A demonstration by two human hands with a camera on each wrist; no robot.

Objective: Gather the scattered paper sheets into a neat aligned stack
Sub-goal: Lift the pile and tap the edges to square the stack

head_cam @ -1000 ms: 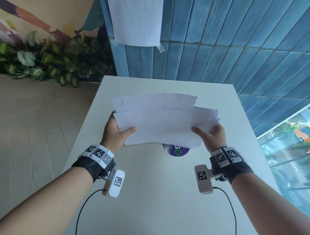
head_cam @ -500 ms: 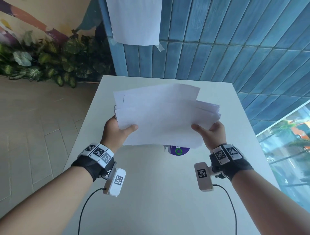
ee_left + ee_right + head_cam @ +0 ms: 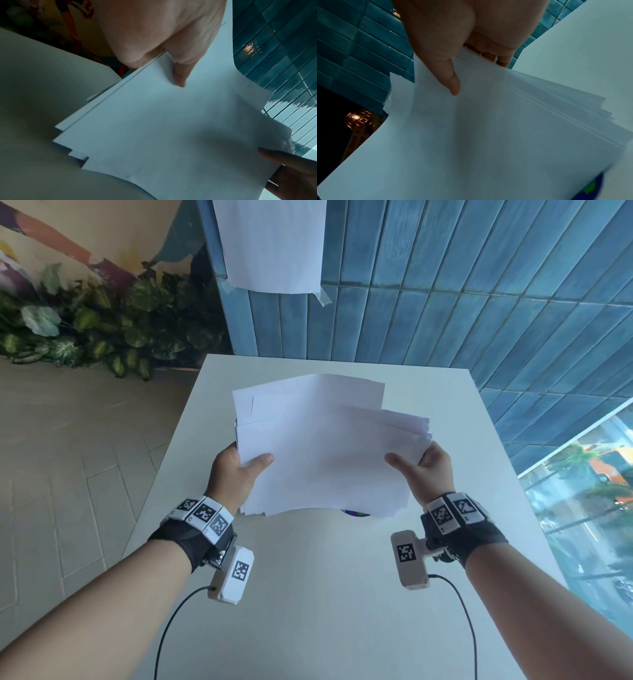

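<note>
A loose bundle of several white paper sheets (image 3: 325,453) is held tilted above the white table (image 3: 308,594), its edges uneven and fanned at the right. My left hand (image 3: 236,474) grips the bundle's left edge, thumb on top (image 3: 180,79), fingers hidden underneath. My right hand (image 3: 424,470) pinches the right edge with the thumb on top (image 3: 453,83) and fingers behind. In the left wrist view the sheets (image 3: 171,128) show stepped corners at the lower left. In the right wrist view the sheets (image 3: 488,135) splay into many thin offset layers.
A purple and green round sticker (image 3: 356,512) on the table peeks out under the bundle's near edge. A blue tiled wall (image 3: 445,285) stands behind the table with one white sheet (image 3: 270,244) taped to it. Plants (image 3: 85,330) line the floor at left.
Both hands have lifted the bundle and tipped it more upright toward me. The sheets now cover nearly all of the purple sticker.
</note>
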